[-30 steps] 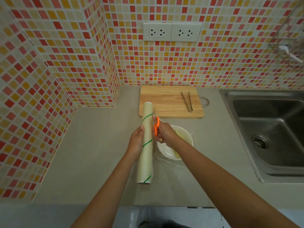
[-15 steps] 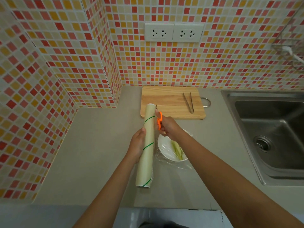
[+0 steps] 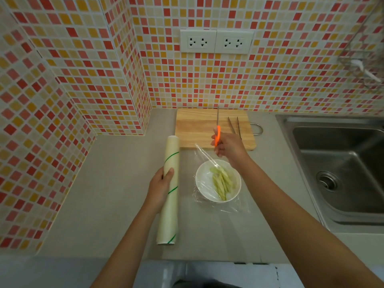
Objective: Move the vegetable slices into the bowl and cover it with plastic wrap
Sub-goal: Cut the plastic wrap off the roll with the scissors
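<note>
Left hand (image 3: 159, 189) grasps plastic wrap roll (image 3: 170, 190), left of white bowl (image 3: 218, 180). Right hand (image 3: 228, 147) clenches orange scissors (image 3: 217, 134) at cutting board's (image 3: 199, 127) near edge. Vegetable slices (image 3: 222, 181) in bowl, film (image 3: 207, 183) draped over it, mid-counter (image 3: 116, 183).

Wooden cutting board (image 3: 197, 129) on grey counter (image 3: 108, 183) against mosaic wall (image 3: 270, 80), metal tongs (image 3: 235, 126) on the board, steel sink (image 3: 340, 169) right, twin sockets (image 3: 216, 41) above.

Wooden cutting board (image 3: 199, 129), brushed steel sink (image 3: 340, 171), glossy clear plastic wrap (image 3: 204, 155)
</note>
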Tool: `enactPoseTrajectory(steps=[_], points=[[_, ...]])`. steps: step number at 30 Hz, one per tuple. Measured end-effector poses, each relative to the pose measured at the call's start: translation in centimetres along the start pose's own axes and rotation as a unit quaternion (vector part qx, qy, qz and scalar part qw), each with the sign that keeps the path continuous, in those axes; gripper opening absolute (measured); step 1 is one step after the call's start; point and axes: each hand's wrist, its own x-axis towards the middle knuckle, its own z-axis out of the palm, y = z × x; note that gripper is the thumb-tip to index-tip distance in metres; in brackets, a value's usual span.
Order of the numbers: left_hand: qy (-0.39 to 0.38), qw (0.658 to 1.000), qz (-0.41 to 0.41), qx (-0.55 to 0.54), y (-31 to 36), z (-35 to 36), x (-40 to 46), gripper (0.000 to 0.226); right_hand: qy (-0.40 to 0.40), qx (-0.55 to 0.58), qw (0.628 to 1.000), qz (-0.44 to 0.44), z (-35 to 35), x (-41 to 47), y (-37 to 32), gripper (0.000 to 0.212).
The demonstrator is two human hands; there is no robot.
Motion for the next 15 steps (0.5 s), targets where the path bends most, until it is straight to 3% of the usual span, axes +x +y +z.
enactPoseTrajectory(steps=[3,6,11,15], points=[[0.047,0.988,0.032,0.142,-1.4,-0.9,0.5,0.032,0.06,-0.058,0.996,-0.041,-4.2,-0.9,1.5,0.029],[0.067,0.963,0.033,0.259,-2.6,-1.3,1.0,0.036,0.125,-0.239,0.96,-0.069,-8.4,-2.1,4.8,0.046],[0.048,0.929,0.037,0.364,-3.5,-0.4,1.0,0.04,0.197,-0.449,0.872,-0.004,-12.1,-3.8,10.6,0.046],[0.063,0.92,0.035,0.385,-3.9,0.3,0.8,0.041,0.194,-0.502,0.843,0.03,-12.6,-4.8,13.0,0.046]])
